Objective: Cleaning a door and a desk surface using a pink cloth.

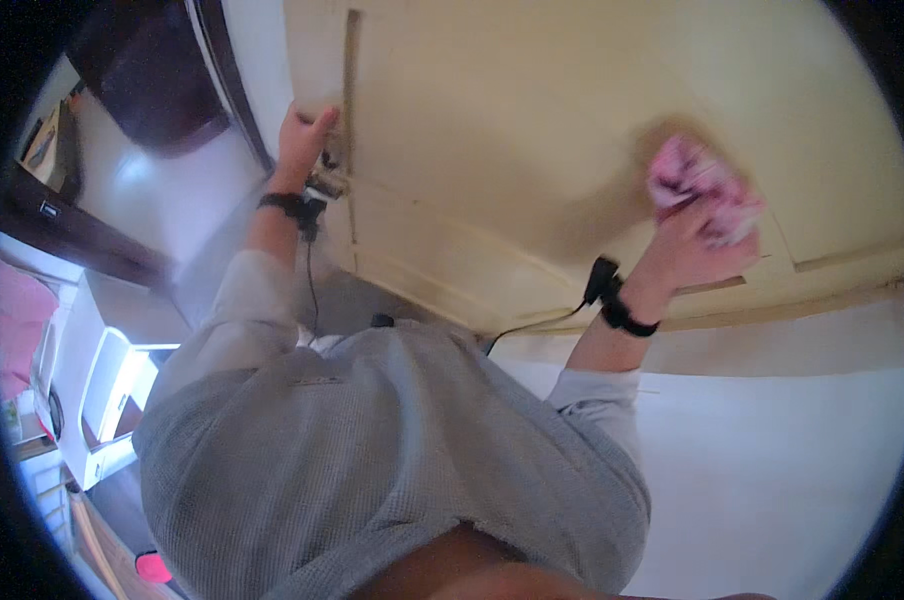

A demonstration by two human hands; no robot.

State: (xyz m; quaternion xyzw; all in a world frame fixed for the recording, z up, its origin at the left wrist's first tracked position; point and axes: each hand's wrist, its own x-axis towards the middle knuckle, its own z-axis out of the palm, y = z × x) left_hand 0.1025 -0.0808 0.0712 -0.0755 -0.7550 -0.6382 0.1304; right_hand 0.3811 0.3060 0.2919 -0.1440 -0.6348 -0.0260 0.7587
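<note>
A cream-coloured door (497, 97) with grooved panel lines stands before me. My right hand (703, 244) holds a crumpled pink-and-white cloth (696, 176) against the door's face, close to its right side. At the door's left edge is my left hand (305, 142), its thumb on the near face and its other fingers mostly hidden around the edge. Just below that hand, a metal door handle (328, 184) is partly covered by the wrist. Both wrists wear black straps with small cabled devices.
A white wall (782, 480) lies on the right, beside the door's hinge side. To the left are a dark wooden piece of furniture (144, 67), a pale shiny floor (159, 172) and a white cabinet (106, 375). Pink fabric (20, 322) shows at the far left.
</note>
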